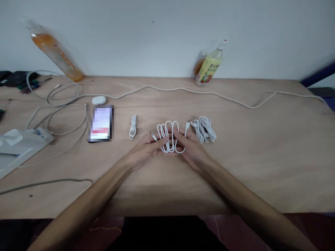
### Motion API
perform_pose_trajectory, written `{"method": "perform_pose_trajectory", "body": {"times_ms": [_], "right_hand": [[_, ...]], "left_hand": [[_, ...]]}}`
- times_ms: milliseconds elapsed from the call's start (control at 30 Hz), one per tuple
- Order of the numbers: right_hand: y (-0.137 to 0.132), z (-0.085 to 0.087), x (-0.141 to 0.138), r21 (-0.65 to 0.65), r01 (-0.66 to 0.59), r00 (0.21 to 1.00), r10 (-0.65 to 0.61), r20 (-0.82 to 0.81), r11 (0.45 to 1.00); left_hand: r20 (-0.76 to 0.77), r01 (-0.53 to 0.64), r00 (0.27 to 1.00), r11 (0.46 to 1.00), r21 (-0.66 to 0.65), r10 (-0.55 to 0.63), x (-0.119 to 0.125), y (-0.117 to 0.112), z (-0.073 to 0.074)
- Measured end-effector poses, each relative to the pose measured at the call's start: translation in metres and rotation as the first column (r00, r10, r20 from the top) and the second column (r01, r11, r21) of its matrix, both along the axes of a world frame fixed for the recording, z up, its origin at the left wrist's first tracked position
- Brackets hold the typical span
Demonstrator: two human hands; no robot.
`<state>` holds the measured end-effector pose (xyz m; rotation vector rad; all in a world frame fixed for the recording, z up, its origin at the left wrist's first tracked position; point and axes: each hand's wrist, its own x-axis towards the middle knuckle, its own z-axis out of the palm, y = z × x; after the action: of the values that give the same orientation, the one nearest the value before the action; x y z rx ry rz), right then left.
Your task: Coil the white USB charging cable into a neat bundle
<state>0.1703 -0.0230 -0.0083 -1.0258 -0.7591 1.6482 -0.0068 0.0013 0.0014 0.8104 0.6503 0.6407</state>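
Both my hands rest on the wooden table (pixel 235 157) around a looped white cable (pixel 169 134). My left hand (pixel 148 148) lies with its fingers stretched over the coil's left loops, near the cable's small plug end (pixel 153 136). My right hand (pixel 190 146) holds the coil's right side, fingers closed on the loops, with the white USB plug (pixel 187 125) sticking up beside it. A second bundled white cable (pixel 205 129) lies just right of my right hand. A small coiled white cable (pixel 133 127) lies to the left.
A phone (pixel 100 123) and a white earbud case (pixel 98 100) lie left of the small coil. Loose cables (pixel 56 104) and white packaging (pixel 18 143) cover the left side. Two drink bottles (pixel 209 66) (pixel 56 52) stand by the wall. A long cord (pixel 235 100) crosses the back.
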Motion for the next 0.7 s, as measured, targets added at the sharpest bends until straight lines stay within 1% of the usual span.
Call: {"method": "perform_pose_trajectory", "body": {"times_ms": [167, 333, 467, 567, 700], "right_hand": [[0.004, 0.001, 0.002, 0.025, 0.020, 1.000, -0.020, -0.014, 0.999], [0.008, 0.000, 0.004, 0.044, 0.121, 0.991, -0.118, -0.067, 0.992], [0.010, 0.001, 0.006, 0.020, 0.156, 0.983, -0.154, -0.101, 0.988], [0.010, 0.002, 0.008, 0.000, 0.152, 0.982, -0.151, -0.110, 0.988], [0.012, 0.001, 0.010, -0.039, 0.097, 0.980, -0.102, -0.169, 0.995]], "left_hand": [[0.027, 0.003, 1.000, 1.000, 0.008, -0.003, -0.005, 0.003, 0.004], [0.016, 0.002, 1.000, 1.000, -0.024, -0.002, -0.011, 0.008, 0.005], [0.011, 0.028, 1.000, 0.998, -0.053, -0.028, -0.015, 0.013, 0.005], [0.021, 0.033, 0.999, 0.996, -0.087, -0.031, -0.017, 0.016, 0.005], [0.032, 0.017, 0.999, 0.992, -0.127, -0.013, -0.019, 0.020, 0.006]]}}
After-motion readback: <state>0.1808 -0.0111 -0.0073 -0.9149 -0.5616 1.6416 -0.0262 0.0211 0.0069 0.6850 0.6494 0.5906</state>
